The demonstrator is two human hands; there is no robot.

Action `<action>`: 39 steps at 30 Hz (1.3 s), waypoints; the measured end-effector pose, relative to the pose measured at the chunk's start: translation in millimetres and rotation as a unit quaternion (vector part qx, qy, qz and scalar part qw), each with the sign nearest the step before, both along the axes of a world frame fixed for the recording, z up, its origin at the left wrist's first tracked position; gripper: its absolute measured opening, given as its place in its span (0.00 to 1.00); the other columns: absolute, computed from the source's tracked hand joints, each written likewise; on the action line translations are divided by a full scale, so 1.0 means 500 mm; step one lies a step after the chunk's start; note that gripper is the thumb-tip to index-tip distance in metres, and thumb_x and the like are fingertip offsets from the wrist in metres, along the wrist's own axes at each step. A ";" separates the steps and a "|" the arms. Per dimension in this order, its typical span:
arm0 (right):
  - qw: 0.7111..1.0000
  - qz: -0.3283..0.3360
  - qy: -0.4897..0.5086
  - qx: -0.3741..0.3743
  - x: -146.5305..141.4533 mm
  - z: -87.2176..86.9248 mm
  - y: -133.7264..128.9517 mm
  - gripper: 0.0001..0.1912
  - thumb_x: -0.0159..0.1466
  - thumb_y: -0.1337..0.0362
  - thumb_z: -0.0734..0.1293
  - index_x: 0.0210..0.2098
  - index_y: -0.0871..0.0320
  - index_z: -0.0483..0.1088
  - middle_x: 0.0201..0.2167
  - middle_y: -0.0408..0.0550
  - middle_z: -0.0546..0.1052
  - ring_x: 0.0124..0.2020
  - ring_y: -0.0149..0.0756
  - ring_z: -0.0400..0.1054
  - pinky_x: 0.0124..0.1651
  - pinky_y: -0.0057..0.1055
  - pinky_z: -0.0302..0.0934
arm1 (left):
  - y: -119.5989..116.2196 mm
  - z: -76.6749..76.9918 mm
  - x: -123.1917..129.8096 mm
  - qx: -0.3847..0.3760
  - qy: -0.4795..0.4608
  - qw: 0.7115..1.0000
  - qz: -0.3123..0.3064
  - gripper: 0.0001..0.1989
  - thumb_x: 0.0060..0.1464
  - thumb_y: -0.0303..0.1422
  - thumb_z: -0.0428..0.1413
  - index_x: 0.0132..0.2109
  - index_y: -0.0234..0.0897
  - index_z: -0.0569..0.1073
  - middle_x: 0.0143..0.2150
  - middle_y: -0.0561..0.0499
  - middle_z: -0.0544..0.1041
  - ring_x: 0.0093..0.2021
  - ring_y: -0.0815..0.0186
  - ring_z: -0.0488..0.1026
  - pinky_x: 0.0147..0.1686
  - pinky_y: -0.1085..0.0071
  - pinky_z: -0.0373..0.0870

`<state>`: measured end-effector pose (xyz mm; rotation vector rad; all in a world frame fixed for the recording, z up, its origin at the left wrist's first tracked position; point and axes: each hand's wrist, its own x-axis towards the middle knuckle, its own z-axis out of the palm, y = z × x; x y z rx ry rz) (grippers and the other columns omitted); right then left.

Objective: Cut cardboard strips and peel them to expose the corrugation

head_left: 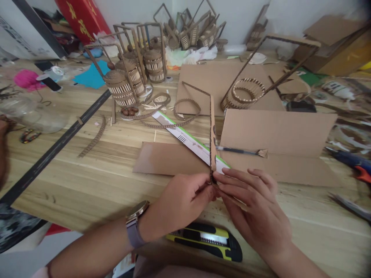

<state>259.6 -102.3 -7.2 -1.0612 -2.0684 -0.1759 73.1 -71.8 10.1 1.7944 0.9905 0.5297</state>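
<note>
Between my two hands is a narrow strip of corrugated cardboard (212,127), standing up and bent over at its far end. My left hand (182,204), with a watch on the wrist, pinches the strip's near end between thumb and fingers. The fingers of my right hand (255,212) press against the same end from the other side. Under the strip lie a white and green flat strip (185,139) and a flat cardboard piece (168,159). A yellow and black utility knife (208,241) rests just below my hands.
Small lantern-like cardboard baskets (118,87) stand at the back left. An unlidded basket with a tall handle (246,92) leans at right, near a folded cardboard sheet (278,131). A pen (240,150) lies on it. A glue gun (350,158) and scissors (349,204) lie far right.
</note>
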 end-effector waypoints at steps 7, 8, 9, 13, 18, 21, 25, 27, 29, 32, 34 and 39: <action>0.998 -0.025 0.043 -0.041 0.003 -0.011 -0.009 0.08 0.67 0.71 0.64 0.43 0.51 0.68 0.39 0.42 0.83 0.45 0.37 0.77 0.56 0.42 0.58 | -0.003 -0.003 0.000 0.014 0.013 1.000 -0.021 0.12 0.64 0.32 0.50 0.31 0.35 0.70 0.23 0.56 0.68 0.23 0.73 0.60 0.24 0.74 0.50; 0.997 -0.026 0.058 -0.045 0.003 -0.012 -0.009 0.08 0.67 0.71 0.64 0.43 0.51 0.68 0.39 0.42 0.83 0.45 0.37 0.77 0.57 0.42 0.59 | -0.003 -0.003 0.000 0.019 0.013 0.999 -0.025 0.12 0.63 0.30 0.50 0.31 0.35 0.70 0.23 0.57 0.68 0.23 0.73 0.60 0.24 0.74 0.50; 0.996 -0.028 0.076 -0.047 0.003 -0.012 -0.008 0.09 0.67 0.72 0.64 0.43 0.52 0.67 0.37 0.41 0.83 0.44 0.36 0.77 0.56 0.41 0.59 | -0.003 -0.003 0.001 0.021 0.013 0.999 -0.028 0.11 0.62 0.29 0.51 0.31 0.35 0.70 0.23 0.57 0.68 0.23 0.74 0.60 0.24 0.75 0.50; 0.992 -0.030 0.113 -0.048 0.000 -0.014 -0.006 0.09 0.67 0.72 0.64 0.43 0.52 0.67 0.34 0.40 0.83 0.44 0.36 0.78 0.56 0.42 0.60 | 0.000 -0.001 0.001 0.006 0.014 0.999 -0.028 0.09 0.60 0.28 0.53 0.30 0.35 0.70 0.24 0.56 0.70 0.24 0.73 0.63 0.25 0.76 0.53; 0.995 -0.007 0.086 -0.048 -0.004 -0.012 -0.011 0.09 0.67 0.72 0.64 0.43 0.52 0.67 0.37 0.42 0.83 0.45 0.37 0.77 0.55 0.41 0.61 | 0.001 -0.008 -0.002 -0.056 -0.059 0.997 -0.016 0.11 0.66 0.36 0.51 0.38 0.36 0.73 0.33 0.54 0.78 0.32 0.70 0.72 0.30 0.77 0.61; 0.998 -0.022 0.043 -0.035 -0.004 -0.005 -0.008 0.06 0.68 0.69 0.65 0.42 0.51 0.67 0.39 0.42 0.83 0.45 0.37 0.77 0.54 0.41 0.60 | 0.001 -0.011 -0.003 -0.023 -0.034 0.999 -0.017 0.12 0.67 0.35 0.49 0.37 0.35 0.73 0.30 0.54 0.76 0.30 0.70 0.70 0.29 0.76 0.59; 0.999 -0.019 0.000 -0.026 -0.002 0.001 -0.004 0.05 0.69 0.68 0.64 0.42 0.51 0.68 0.40 0.42 0.83 0.45 0.37 0.77 0.54 0.42 0.58 | 0.000 -0.009 -0.003 -0.007 -0.003 1.000 -0.021 0.14 0.68 0.36 0.49 0.37 0.35 0.73 0.31 0.52 0.76 0.30 0.69 0.70 0.29 0.74 0.58; 0.999 -0.020 0.010 -0.029 -0.002 0.000 -0.004 0.06 0.69 0.69 0.64 0.42 0.51 0.68 0.40 0.42 0.83 0.44 0.37 0.78 0.54 0.42 0.58 | 0.000 -0.008 -0.002 -0.010 -0.004 1.000 -0.027 0.14 0.68 0.36 0.48 0.38 0.35 0.74 0.32 0.51 0.78 0.31 0.68 0.72 0.29 0.74 0.60; 0.999 -0.022 0.028 -0.032 -0.004 -0.003 -0.006 0.06 0.68 0.70 0.65 0.42 0.51 0.68 0.39 0.41 0.83 0.43 0.36 0.78 0.55 0.42 0.58 | -0.001 -0.007 -0.002 -0.010 -0.003 0.999 -0.031 0.14 0.68 0.36 0.48 0.38 0.35 0.75 0.32 0.51 0.79 0.30 0.68 0.73 0.29 0.75 0.61; 0.997 -0.028 0.056 -0.037 -0.004 -0.009 -0.007 0.08 0.67 0.71 0.65 0.42 0.52 0.68 0.37 0.41 0.83 0.43 0.37 0.78 0.55 0.42 0.59 | -0.001 -0.006 -0.002 -0.009 0.001 0.999 -0.038 0.13 0.67 0.34 0.49 0.37 0.35 0.75 0.32 0.50 0.80 0.30 0.68 0.74 0.29 0.75 0.62; 0.996 -0.033 0.070 -0.039 -0.003 -0.011 -0.007 0.08 0.67 0.72 0.65 0.43 0.52 0.68 0.36 0.40 0.83 0.42 0.36 0.78 0.55 0.42 0.60 | 0.000 -0.004 -0.002 -0.016 0.001 0.999 -0.043 0.11 0.66 0.33 0.50 0.38 0.35 0.75 0.33 0.50 0.81 0.31 0.67 0.76 0.30 0.75 0.64; 0.994 -0.056 0.078 -0.046 0.003 -0.011 -0.007 0.07 0.69 0.69 0.63 0.42 0.51 0.69 0.37 0.41 0.82 0.44 0.36 0.77 0.54 0.40 0.63 | 0.001 -0.003 -0.003 -0.043 0.003 0.998 -0.043 0.09 0.64 0.32 0.52 0.39 0.35 0.76 0.33 0.49 0.82 0.32 0.65 0.78 0.31 0.75 0.66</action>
